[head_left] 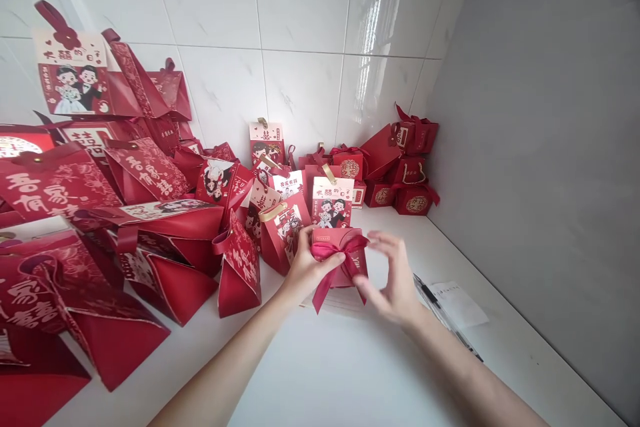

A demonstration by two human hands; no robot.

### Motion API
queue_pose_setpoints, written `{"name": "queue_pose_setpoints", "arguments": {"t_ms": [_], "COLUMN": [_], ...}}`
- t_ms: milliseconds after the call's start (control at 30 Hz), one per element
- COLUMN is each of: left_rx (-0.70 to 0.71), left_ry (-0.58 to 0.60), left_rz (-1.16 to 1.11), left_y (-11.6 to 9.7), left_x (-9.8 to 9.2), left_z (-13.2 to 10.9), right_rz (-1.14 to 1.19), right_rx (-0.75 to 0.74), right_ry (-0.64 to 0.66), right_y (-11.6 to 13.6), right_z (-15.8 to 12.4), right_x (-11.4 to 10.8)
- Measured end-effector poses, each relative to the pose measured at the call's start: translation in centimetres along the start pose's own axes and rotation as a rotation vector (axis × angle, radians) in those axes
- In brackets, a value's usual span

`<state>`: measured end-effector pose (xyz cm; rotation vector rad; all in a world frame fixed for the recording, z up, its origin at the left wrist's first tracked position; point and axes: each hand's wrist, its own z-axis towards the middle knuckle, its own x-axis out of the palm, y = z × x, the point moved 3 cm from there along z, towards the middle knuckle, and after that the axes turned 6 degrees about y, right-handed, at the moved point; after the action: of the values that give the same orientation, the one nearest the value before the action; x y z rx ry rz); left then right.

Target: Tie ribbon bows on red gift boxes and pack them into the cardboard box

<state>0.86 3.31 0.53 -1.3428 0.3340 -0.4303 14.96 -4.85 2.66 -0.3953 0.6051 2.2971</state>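
A small red gift box stands near the middle of the white table, tied with a dark pink ribbon bow whose tails hang down its front. My left hand grips the box from its left side, the thumb lying over the bow. At the right side of the box is my right hand, fingers apart and curved around that edge. Its fingertips are close to the bow's right loop; whether they touch it I cannot tell. Right behind the box stands a red and cream gift bag with a cartoon couple.
Many red gift bags are piled along the left. Several small red boxes are stacked in the back right corner by the grey wall. Pens and a paper slip lie on the right. A tiled wall rises behind.
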Motion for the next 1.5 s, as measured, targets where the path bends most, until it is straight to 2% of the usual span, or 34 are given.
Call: {"name": "queue_pose_setpoints", "arguments": {"t_ms": [67, 100, 200, 367, 567, 767, 900, 1133, 1233, 1300, 1333, 1400, 1500], "left_rx": [0.005, 0.012, 0.032, -0.029, 0.007, 0.02, -0.006, -0.006, -0.005, -0.015, -0.024, -0.037, -0.058], "left_ry": [-0.009, -0.016, -0.034, -0.023, -0.056, -0.085, -0.094, -0.099, -0.1, -0.1, -0.1, -0.107, -0.098], "left_rz": [0.006, 0.004, -0.025, -0.036, 0.037, 0.042, 0.05, 0.068, 0.032, -0.004, -0.019, -0.028, -0.002], "left_y": [0.1, 0.1, -0.1, -0.5, -0.6, -0.6, -0.6, -0.5, -0.3, -0.1, -0.1, -0.1, -0.4], "left_x": [0.0, -0.1, 0.0, 0.2, 0.2, 0.4, 0.5, 0.4, 0.3, 0.2, 0.2, 0.1, 0.1], "left_z": [0.2, 0.2, 0.2, 0.0, -0.2, -0.5, -0.5, -0.4, -0.1, -0.1, -0.1, -0.2, -0.3], "right_rz": [-0.184, -0.241, -0.362, -0.411, -0.302, -0.218, -0.181, -0.169, -0.068, 0.01, 0.028, 0.021, 0.061], "right_rx": [-0.318, -0.429, -0.578, -0.509, -0.449, -0.481, -0.433, -0.444, -0.428, -0.34, -0.243, 0.056, 0.511], "right_ry": [0.111, 0.17, 0.281, 0.267, 0.286, 0.294, 0.29, 0.316, 0.313, 0.254, 0.223, 0.226, 0.434], "right_y": [1.7, 2.4, 3.2, 2.9, 3.0, 3.6, 3.6, 4.0, 3.6, 2.6, 1.8, -0.2, -2.9], "right_z": [-0.4, -0.6, -1.2, -1.1, -0.8, -0.8, -0.9, -1.2, -0.7, 0.0, 0.4, 1.0, 1.1], "right_x": [0.5, 1.0, 2.5, 3.2, 2.6, 2.4, 2.3, 3.1, 2.2, 0.8, -0.1, -1.5, -2.3]}}
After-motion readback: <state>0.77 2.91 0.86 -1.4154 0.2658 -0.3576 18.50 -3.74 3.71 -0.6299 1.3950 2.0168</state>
